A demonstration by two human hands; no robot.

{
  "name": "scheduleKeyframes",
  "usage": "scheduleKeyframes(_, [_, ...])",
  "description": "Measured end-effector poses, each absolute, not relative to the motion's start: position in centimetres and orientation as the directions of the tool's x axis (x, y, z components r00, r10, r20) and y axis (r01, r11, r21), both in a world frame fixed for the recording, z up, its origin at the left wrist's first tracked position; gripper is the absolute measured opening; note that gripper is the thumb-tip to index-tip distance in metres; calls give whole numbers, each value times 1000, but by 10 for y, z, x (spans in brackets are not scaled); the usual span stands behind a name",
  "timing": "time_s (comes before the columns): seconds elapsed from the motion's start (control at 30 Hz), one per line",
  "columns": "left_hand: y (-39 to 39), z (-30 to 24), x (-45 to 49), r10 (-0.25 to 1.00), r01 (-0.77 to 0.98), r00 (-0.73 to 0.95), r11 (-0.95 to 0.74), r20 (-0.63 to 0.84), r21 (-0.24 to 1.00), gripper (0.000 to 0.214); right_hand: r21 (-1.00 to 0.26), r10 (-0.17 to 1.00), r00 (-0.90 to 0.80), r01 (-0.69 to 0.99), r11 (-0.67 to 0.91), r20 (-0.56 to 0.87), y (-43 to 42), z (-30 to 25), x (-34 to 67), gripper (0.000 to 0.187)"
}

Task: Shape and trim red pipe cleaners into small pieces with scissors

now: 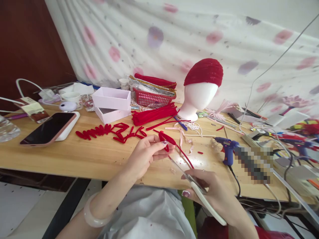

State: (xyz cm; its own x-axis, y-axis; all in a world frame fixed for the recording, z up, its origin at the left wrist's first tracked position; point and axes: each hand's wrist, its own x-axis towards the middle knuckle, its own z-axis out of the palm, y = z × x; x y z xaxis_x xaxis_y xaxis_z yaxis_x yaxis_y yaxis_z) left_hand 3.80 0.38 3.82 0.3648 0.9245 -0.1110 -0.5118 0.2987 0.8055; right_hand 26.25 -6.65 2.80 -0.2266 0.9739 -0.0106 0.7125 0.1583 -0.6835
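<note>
My left hand [149, 151] pinches a red pipe cleaner [183, 153] bent into loops at the fingertips. Its straight tail slants down to the right and ends close to the fingers of my right hand [211, 186]; I cannot tell whether they touch it. That right hand grips scissors [205, 202] with pale handles, their blades pointing up and left, just below the loops. On the table behind lie bent red pipe cleaner shapes [93, 132] in a row and a thick bundle of straight red pipe cleaners [154, 113].
A foam head [199, 94] with a red wrapped cap stands at the back, beside a red basket [154, 98]. White boxes [112, 99] and a phone [48, 127] are on the left. A blue glue gun [227, 149] with its cable stands on the right, near cluttered tools.
</note>
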Motion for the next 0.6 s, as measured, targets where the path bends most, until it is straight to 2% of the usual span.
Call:
scheduleKeyframes(0.2, [5, 47, 35, 904, -417, 414, 291, -106, 861, 9, -780, 969, -232, 621, 80, -85, -67, 25, 260, 35])
scheduleKeyframes(0.47, [3, 46, 45, 906, -425, 395, 326, -151, 844, 8, -880, 929, -260, 459, -120, -263, -68, 28, 255, 42])
scheduleKeyframes(0.6, [3, 45, 47, 907, -440, 393, 330, -152, 835, 9, -912, 910, -285, 364, -188, -301, -69, 27, 255, 44])
